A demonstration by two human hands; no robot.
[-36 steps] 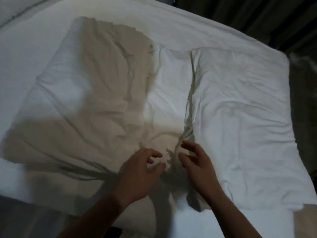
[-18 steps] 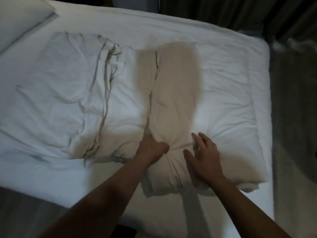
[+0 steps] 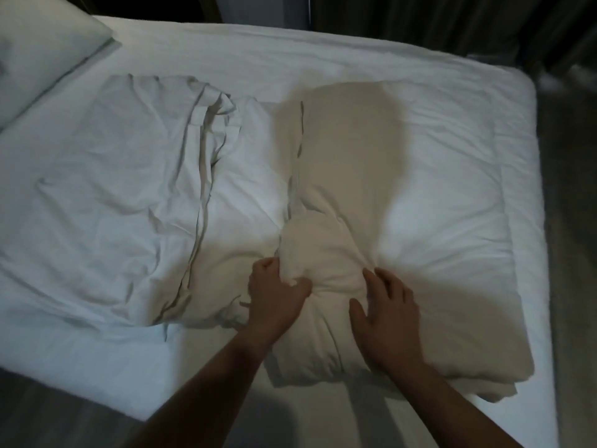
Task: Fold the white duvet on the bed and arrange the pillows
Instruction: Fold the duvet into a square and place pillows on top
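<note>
L hand (image 3: 274,297): my fist grips duvet (image 3: 323,253) fold, lower centre
R hand (image 3: 384,302): fingers flat, pressing duvet
Pillow (image 3: 42,37): upper left

Bare forearms and hands (image 3: 326,299) (no sleeves, nothing worn).

The duvet (image 3: 436,221) is matt, creased white cloth, like the pillow (image 3: 38,37).

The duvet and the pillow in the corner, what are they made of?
The duvet looks like soft, matte white cloth, maybe cotton, with puffy filling: it creases and bulges where the left hand grips it. The pillow looks like the same smooth, dull white cloth, plump and rounded. The exact fibre cannot be told.
</note>
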